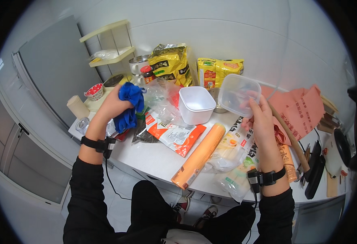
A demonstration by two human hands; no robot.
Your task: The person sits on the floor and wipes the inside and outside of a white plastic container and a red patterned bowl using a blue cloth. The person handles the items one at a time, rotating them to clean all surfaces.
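My left hand (115,103) grips a crumpled blue cloth (130,99) above the left part of the white table. In my right hand (258,114) is a clear plastic lid (238,93), tilted and held by its right edge. A white plastic container (196,106) stands uncovered between my hands, with a metal bowl (219,103) partly hidden behind it. Just left of the container lies a crumpled clear plastic bag (163,97). Nearer to me are an orange and white food packet (175,134) and an orange cylindrical package (199,157).
Yellow food bags (169,65) and a red-lidded jar (147,74) stand by the wall. A small shelf rack (111,62) and a red patterned cup (94,92) are left. Noodle packets (231,146), a pink sack (303,109), a wooden stick (288,137) and a pan (340,149) lie right.
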